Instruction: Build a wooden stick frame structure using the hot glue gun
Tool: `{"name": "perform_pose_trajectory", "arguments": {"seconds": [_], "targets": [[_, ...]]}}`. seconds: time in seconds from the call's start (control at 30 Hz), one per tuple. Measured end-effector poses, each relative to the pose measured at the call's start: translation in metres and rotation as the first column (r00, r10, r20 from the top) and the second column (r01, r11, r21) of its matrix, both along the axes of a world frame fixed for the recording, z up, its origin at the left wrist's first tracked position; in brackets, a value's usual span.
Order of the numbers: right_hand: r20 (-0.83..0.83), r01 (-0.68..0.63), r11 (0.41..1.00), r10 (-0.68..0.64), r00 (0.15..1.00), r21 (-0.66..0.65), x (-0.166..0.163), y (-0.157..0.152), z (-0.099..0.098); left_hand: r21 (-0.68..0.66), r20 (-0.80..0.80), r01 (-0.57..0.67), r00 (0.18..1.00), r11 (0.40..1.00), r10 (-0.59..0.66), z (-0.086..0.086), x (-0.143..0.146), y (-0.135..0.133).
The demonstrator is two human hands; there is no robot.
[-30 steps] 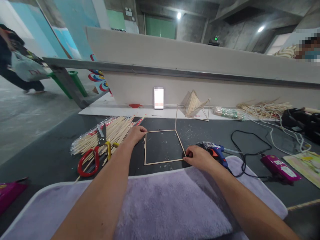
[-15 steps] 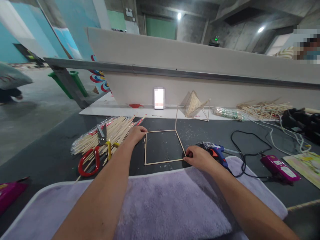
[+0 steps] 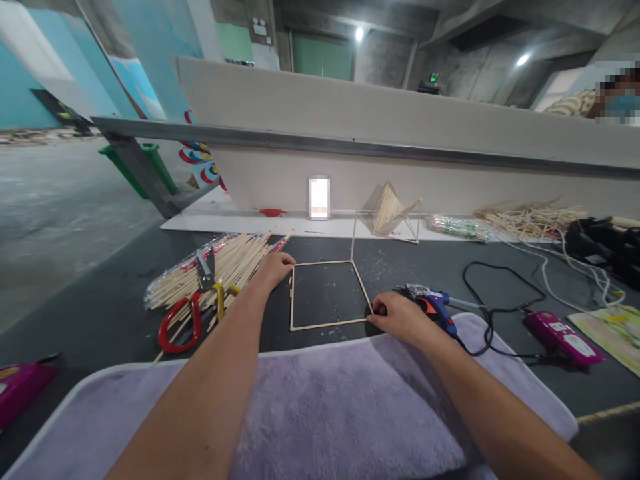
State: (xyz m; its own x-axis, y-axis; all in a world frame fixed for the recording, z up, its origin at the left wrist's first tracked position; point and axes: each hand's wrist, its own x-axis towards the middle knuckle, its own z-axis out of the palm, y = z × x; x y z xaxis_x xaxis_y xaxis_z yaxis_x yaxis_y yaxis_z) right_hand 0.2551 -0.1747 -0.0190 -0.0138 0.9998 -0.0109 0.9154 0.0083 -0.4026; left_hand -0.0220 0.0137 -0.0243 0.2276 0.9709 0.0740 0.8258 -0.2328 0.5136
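Note:
A four-sided frame of thin wooden sticks (image 3: 330, 324) lies flat on the dark table, one upright stick (image 3: 354, 235) rising from its far right corner. My left hand (image 3: 276, 268) has its fingertips closed at the frame's far left corner. At the near right corner, the thumb and fingers of my right hand (image 3: 399, 311) pinch the frame; that corner is partly covered by them. Beside my right hand lies a blue glue gun (image 3: 440, 310). Left of my left hand are a pile of wooden sticks (image 3: 240, 257) in plastic wrap and scissors (image 3: 181, 323) with red and yellow handles.
A purple towel (image 3: 330, 407) covers the table's near edge. Behind the frame stand a lit phone (image 3: 319, 198) and a stick model (image 3: 393, 212). Wrapped sticks (image 3: 459, 228), cables and a magenta power box (image 3: 564, 339) lie to the right. A person is partly visible far right.
Both hands keep their places on the stick frame, and the view shifts only slightly. A person at the far left has gone out of view.

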Motion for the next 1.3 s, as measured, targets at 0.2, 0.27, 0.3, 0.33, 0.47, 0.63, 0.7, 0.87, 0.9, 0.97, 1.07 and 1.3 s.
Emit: {"name": "perform_pose_trajectory", "arguments": {"seconds": [0.2, 0.27, 0.3, 0.33, 0.47, 0.63, 0.7, 0.87, 0.9, 0.97, 1.07, 1.3], "targets": [[0.003, 0.005, 1.000, -0.004, 1.000, -0.016, -0.001, 0.000, 0.001, 0.006, -0.001, 0.003, 1.000, 1.000, -0.003, 0.000, 0.000, -0.001], [0.010, 0.008, 1.000, -0.008, 1.000, -0.013, -0.001, 0.000, 0.000, 0.010, -0.005, 0.001, 1.000, 1.000, -0.001, -0.001, 0.000, -0.001], [0.013, 0.009, 1.000, -0.009, 1.000, -0.011, -0.001, 0.000, 0.000, 0.013, -0.005, 0.000, 1.000, 1.000, 0.000, -0.001, 0.000, -0.001], [0.015, 0.010, 1.000, -0.010, 1.000, -0.010, -0.001, 0.000, -0.001, 0.016, -0.006, 0.003, 1.000, 1.000, -0.003, -0.001, 0.000, -0.001], [0.016, 0.010, 1.000, -0.010, 1.000, -0.012, 0.000, 0.000, -0.002, 0.008, 0.001, 0.001, 1.000, 1.000, -0.001, -0.001, 0.001, -0.001], [0.013, 0.006, 1.000, -0.006, 1.000, -0.020, 0.001, -0.001, 0.000, -0.029, 0.015, -0.026, 1.000, 0.999, 0.026, 0.003, 0.002, -0.004], [-0.006, -0.020, 1.000, 0.020, 1.000, -0.024, 0.002, 0.000, 0.001, -0.037, 0.020, -0.025, 0.999, 0.999, 0.026, 0.004, 0.003, -0.005], [-0.055, -0.094, 0.995, 0.093, 0.994, -0.019, 0.007, 0.004, 0.002, -0.020, 0.017, 0.001, 1.000, 1.000, -0.001, 0.002, 0.002, -0.004], [-0.067, -0.107, 0.994, 0.105, 0.992, -0.016, 0.008, 0.005, 0.002, -0.012, 0.016, 0.005, 1.000, 1.000, -0.005, 0.001, 0.002, -0.003], [-0.098, -0.126, 0.992, 0.124, 0.987, -0.009, 0.010, 0.007, 0.001, 0.002, 0.014, 0.007, 1.000, 1.000, -0.007, -0.003, 0.001, 0.000], [-0.132, -0.125, 0.992, 0.121, 0.984, -0.020, 0.013, 0.010, -0.002, 0.012, 0.018, 0.002, 1.000, 1.000, -0.002, -0.007, -0.001, 0.004], [-0.151, -0.110, 0.994, 0.106, 0.983, -0.017, 0.018, 0.013, -0.010, 0.009, 0.023, 0.010, 1.000, 1.000, -0.010, -0.008, -0.003, 0.006]]}}
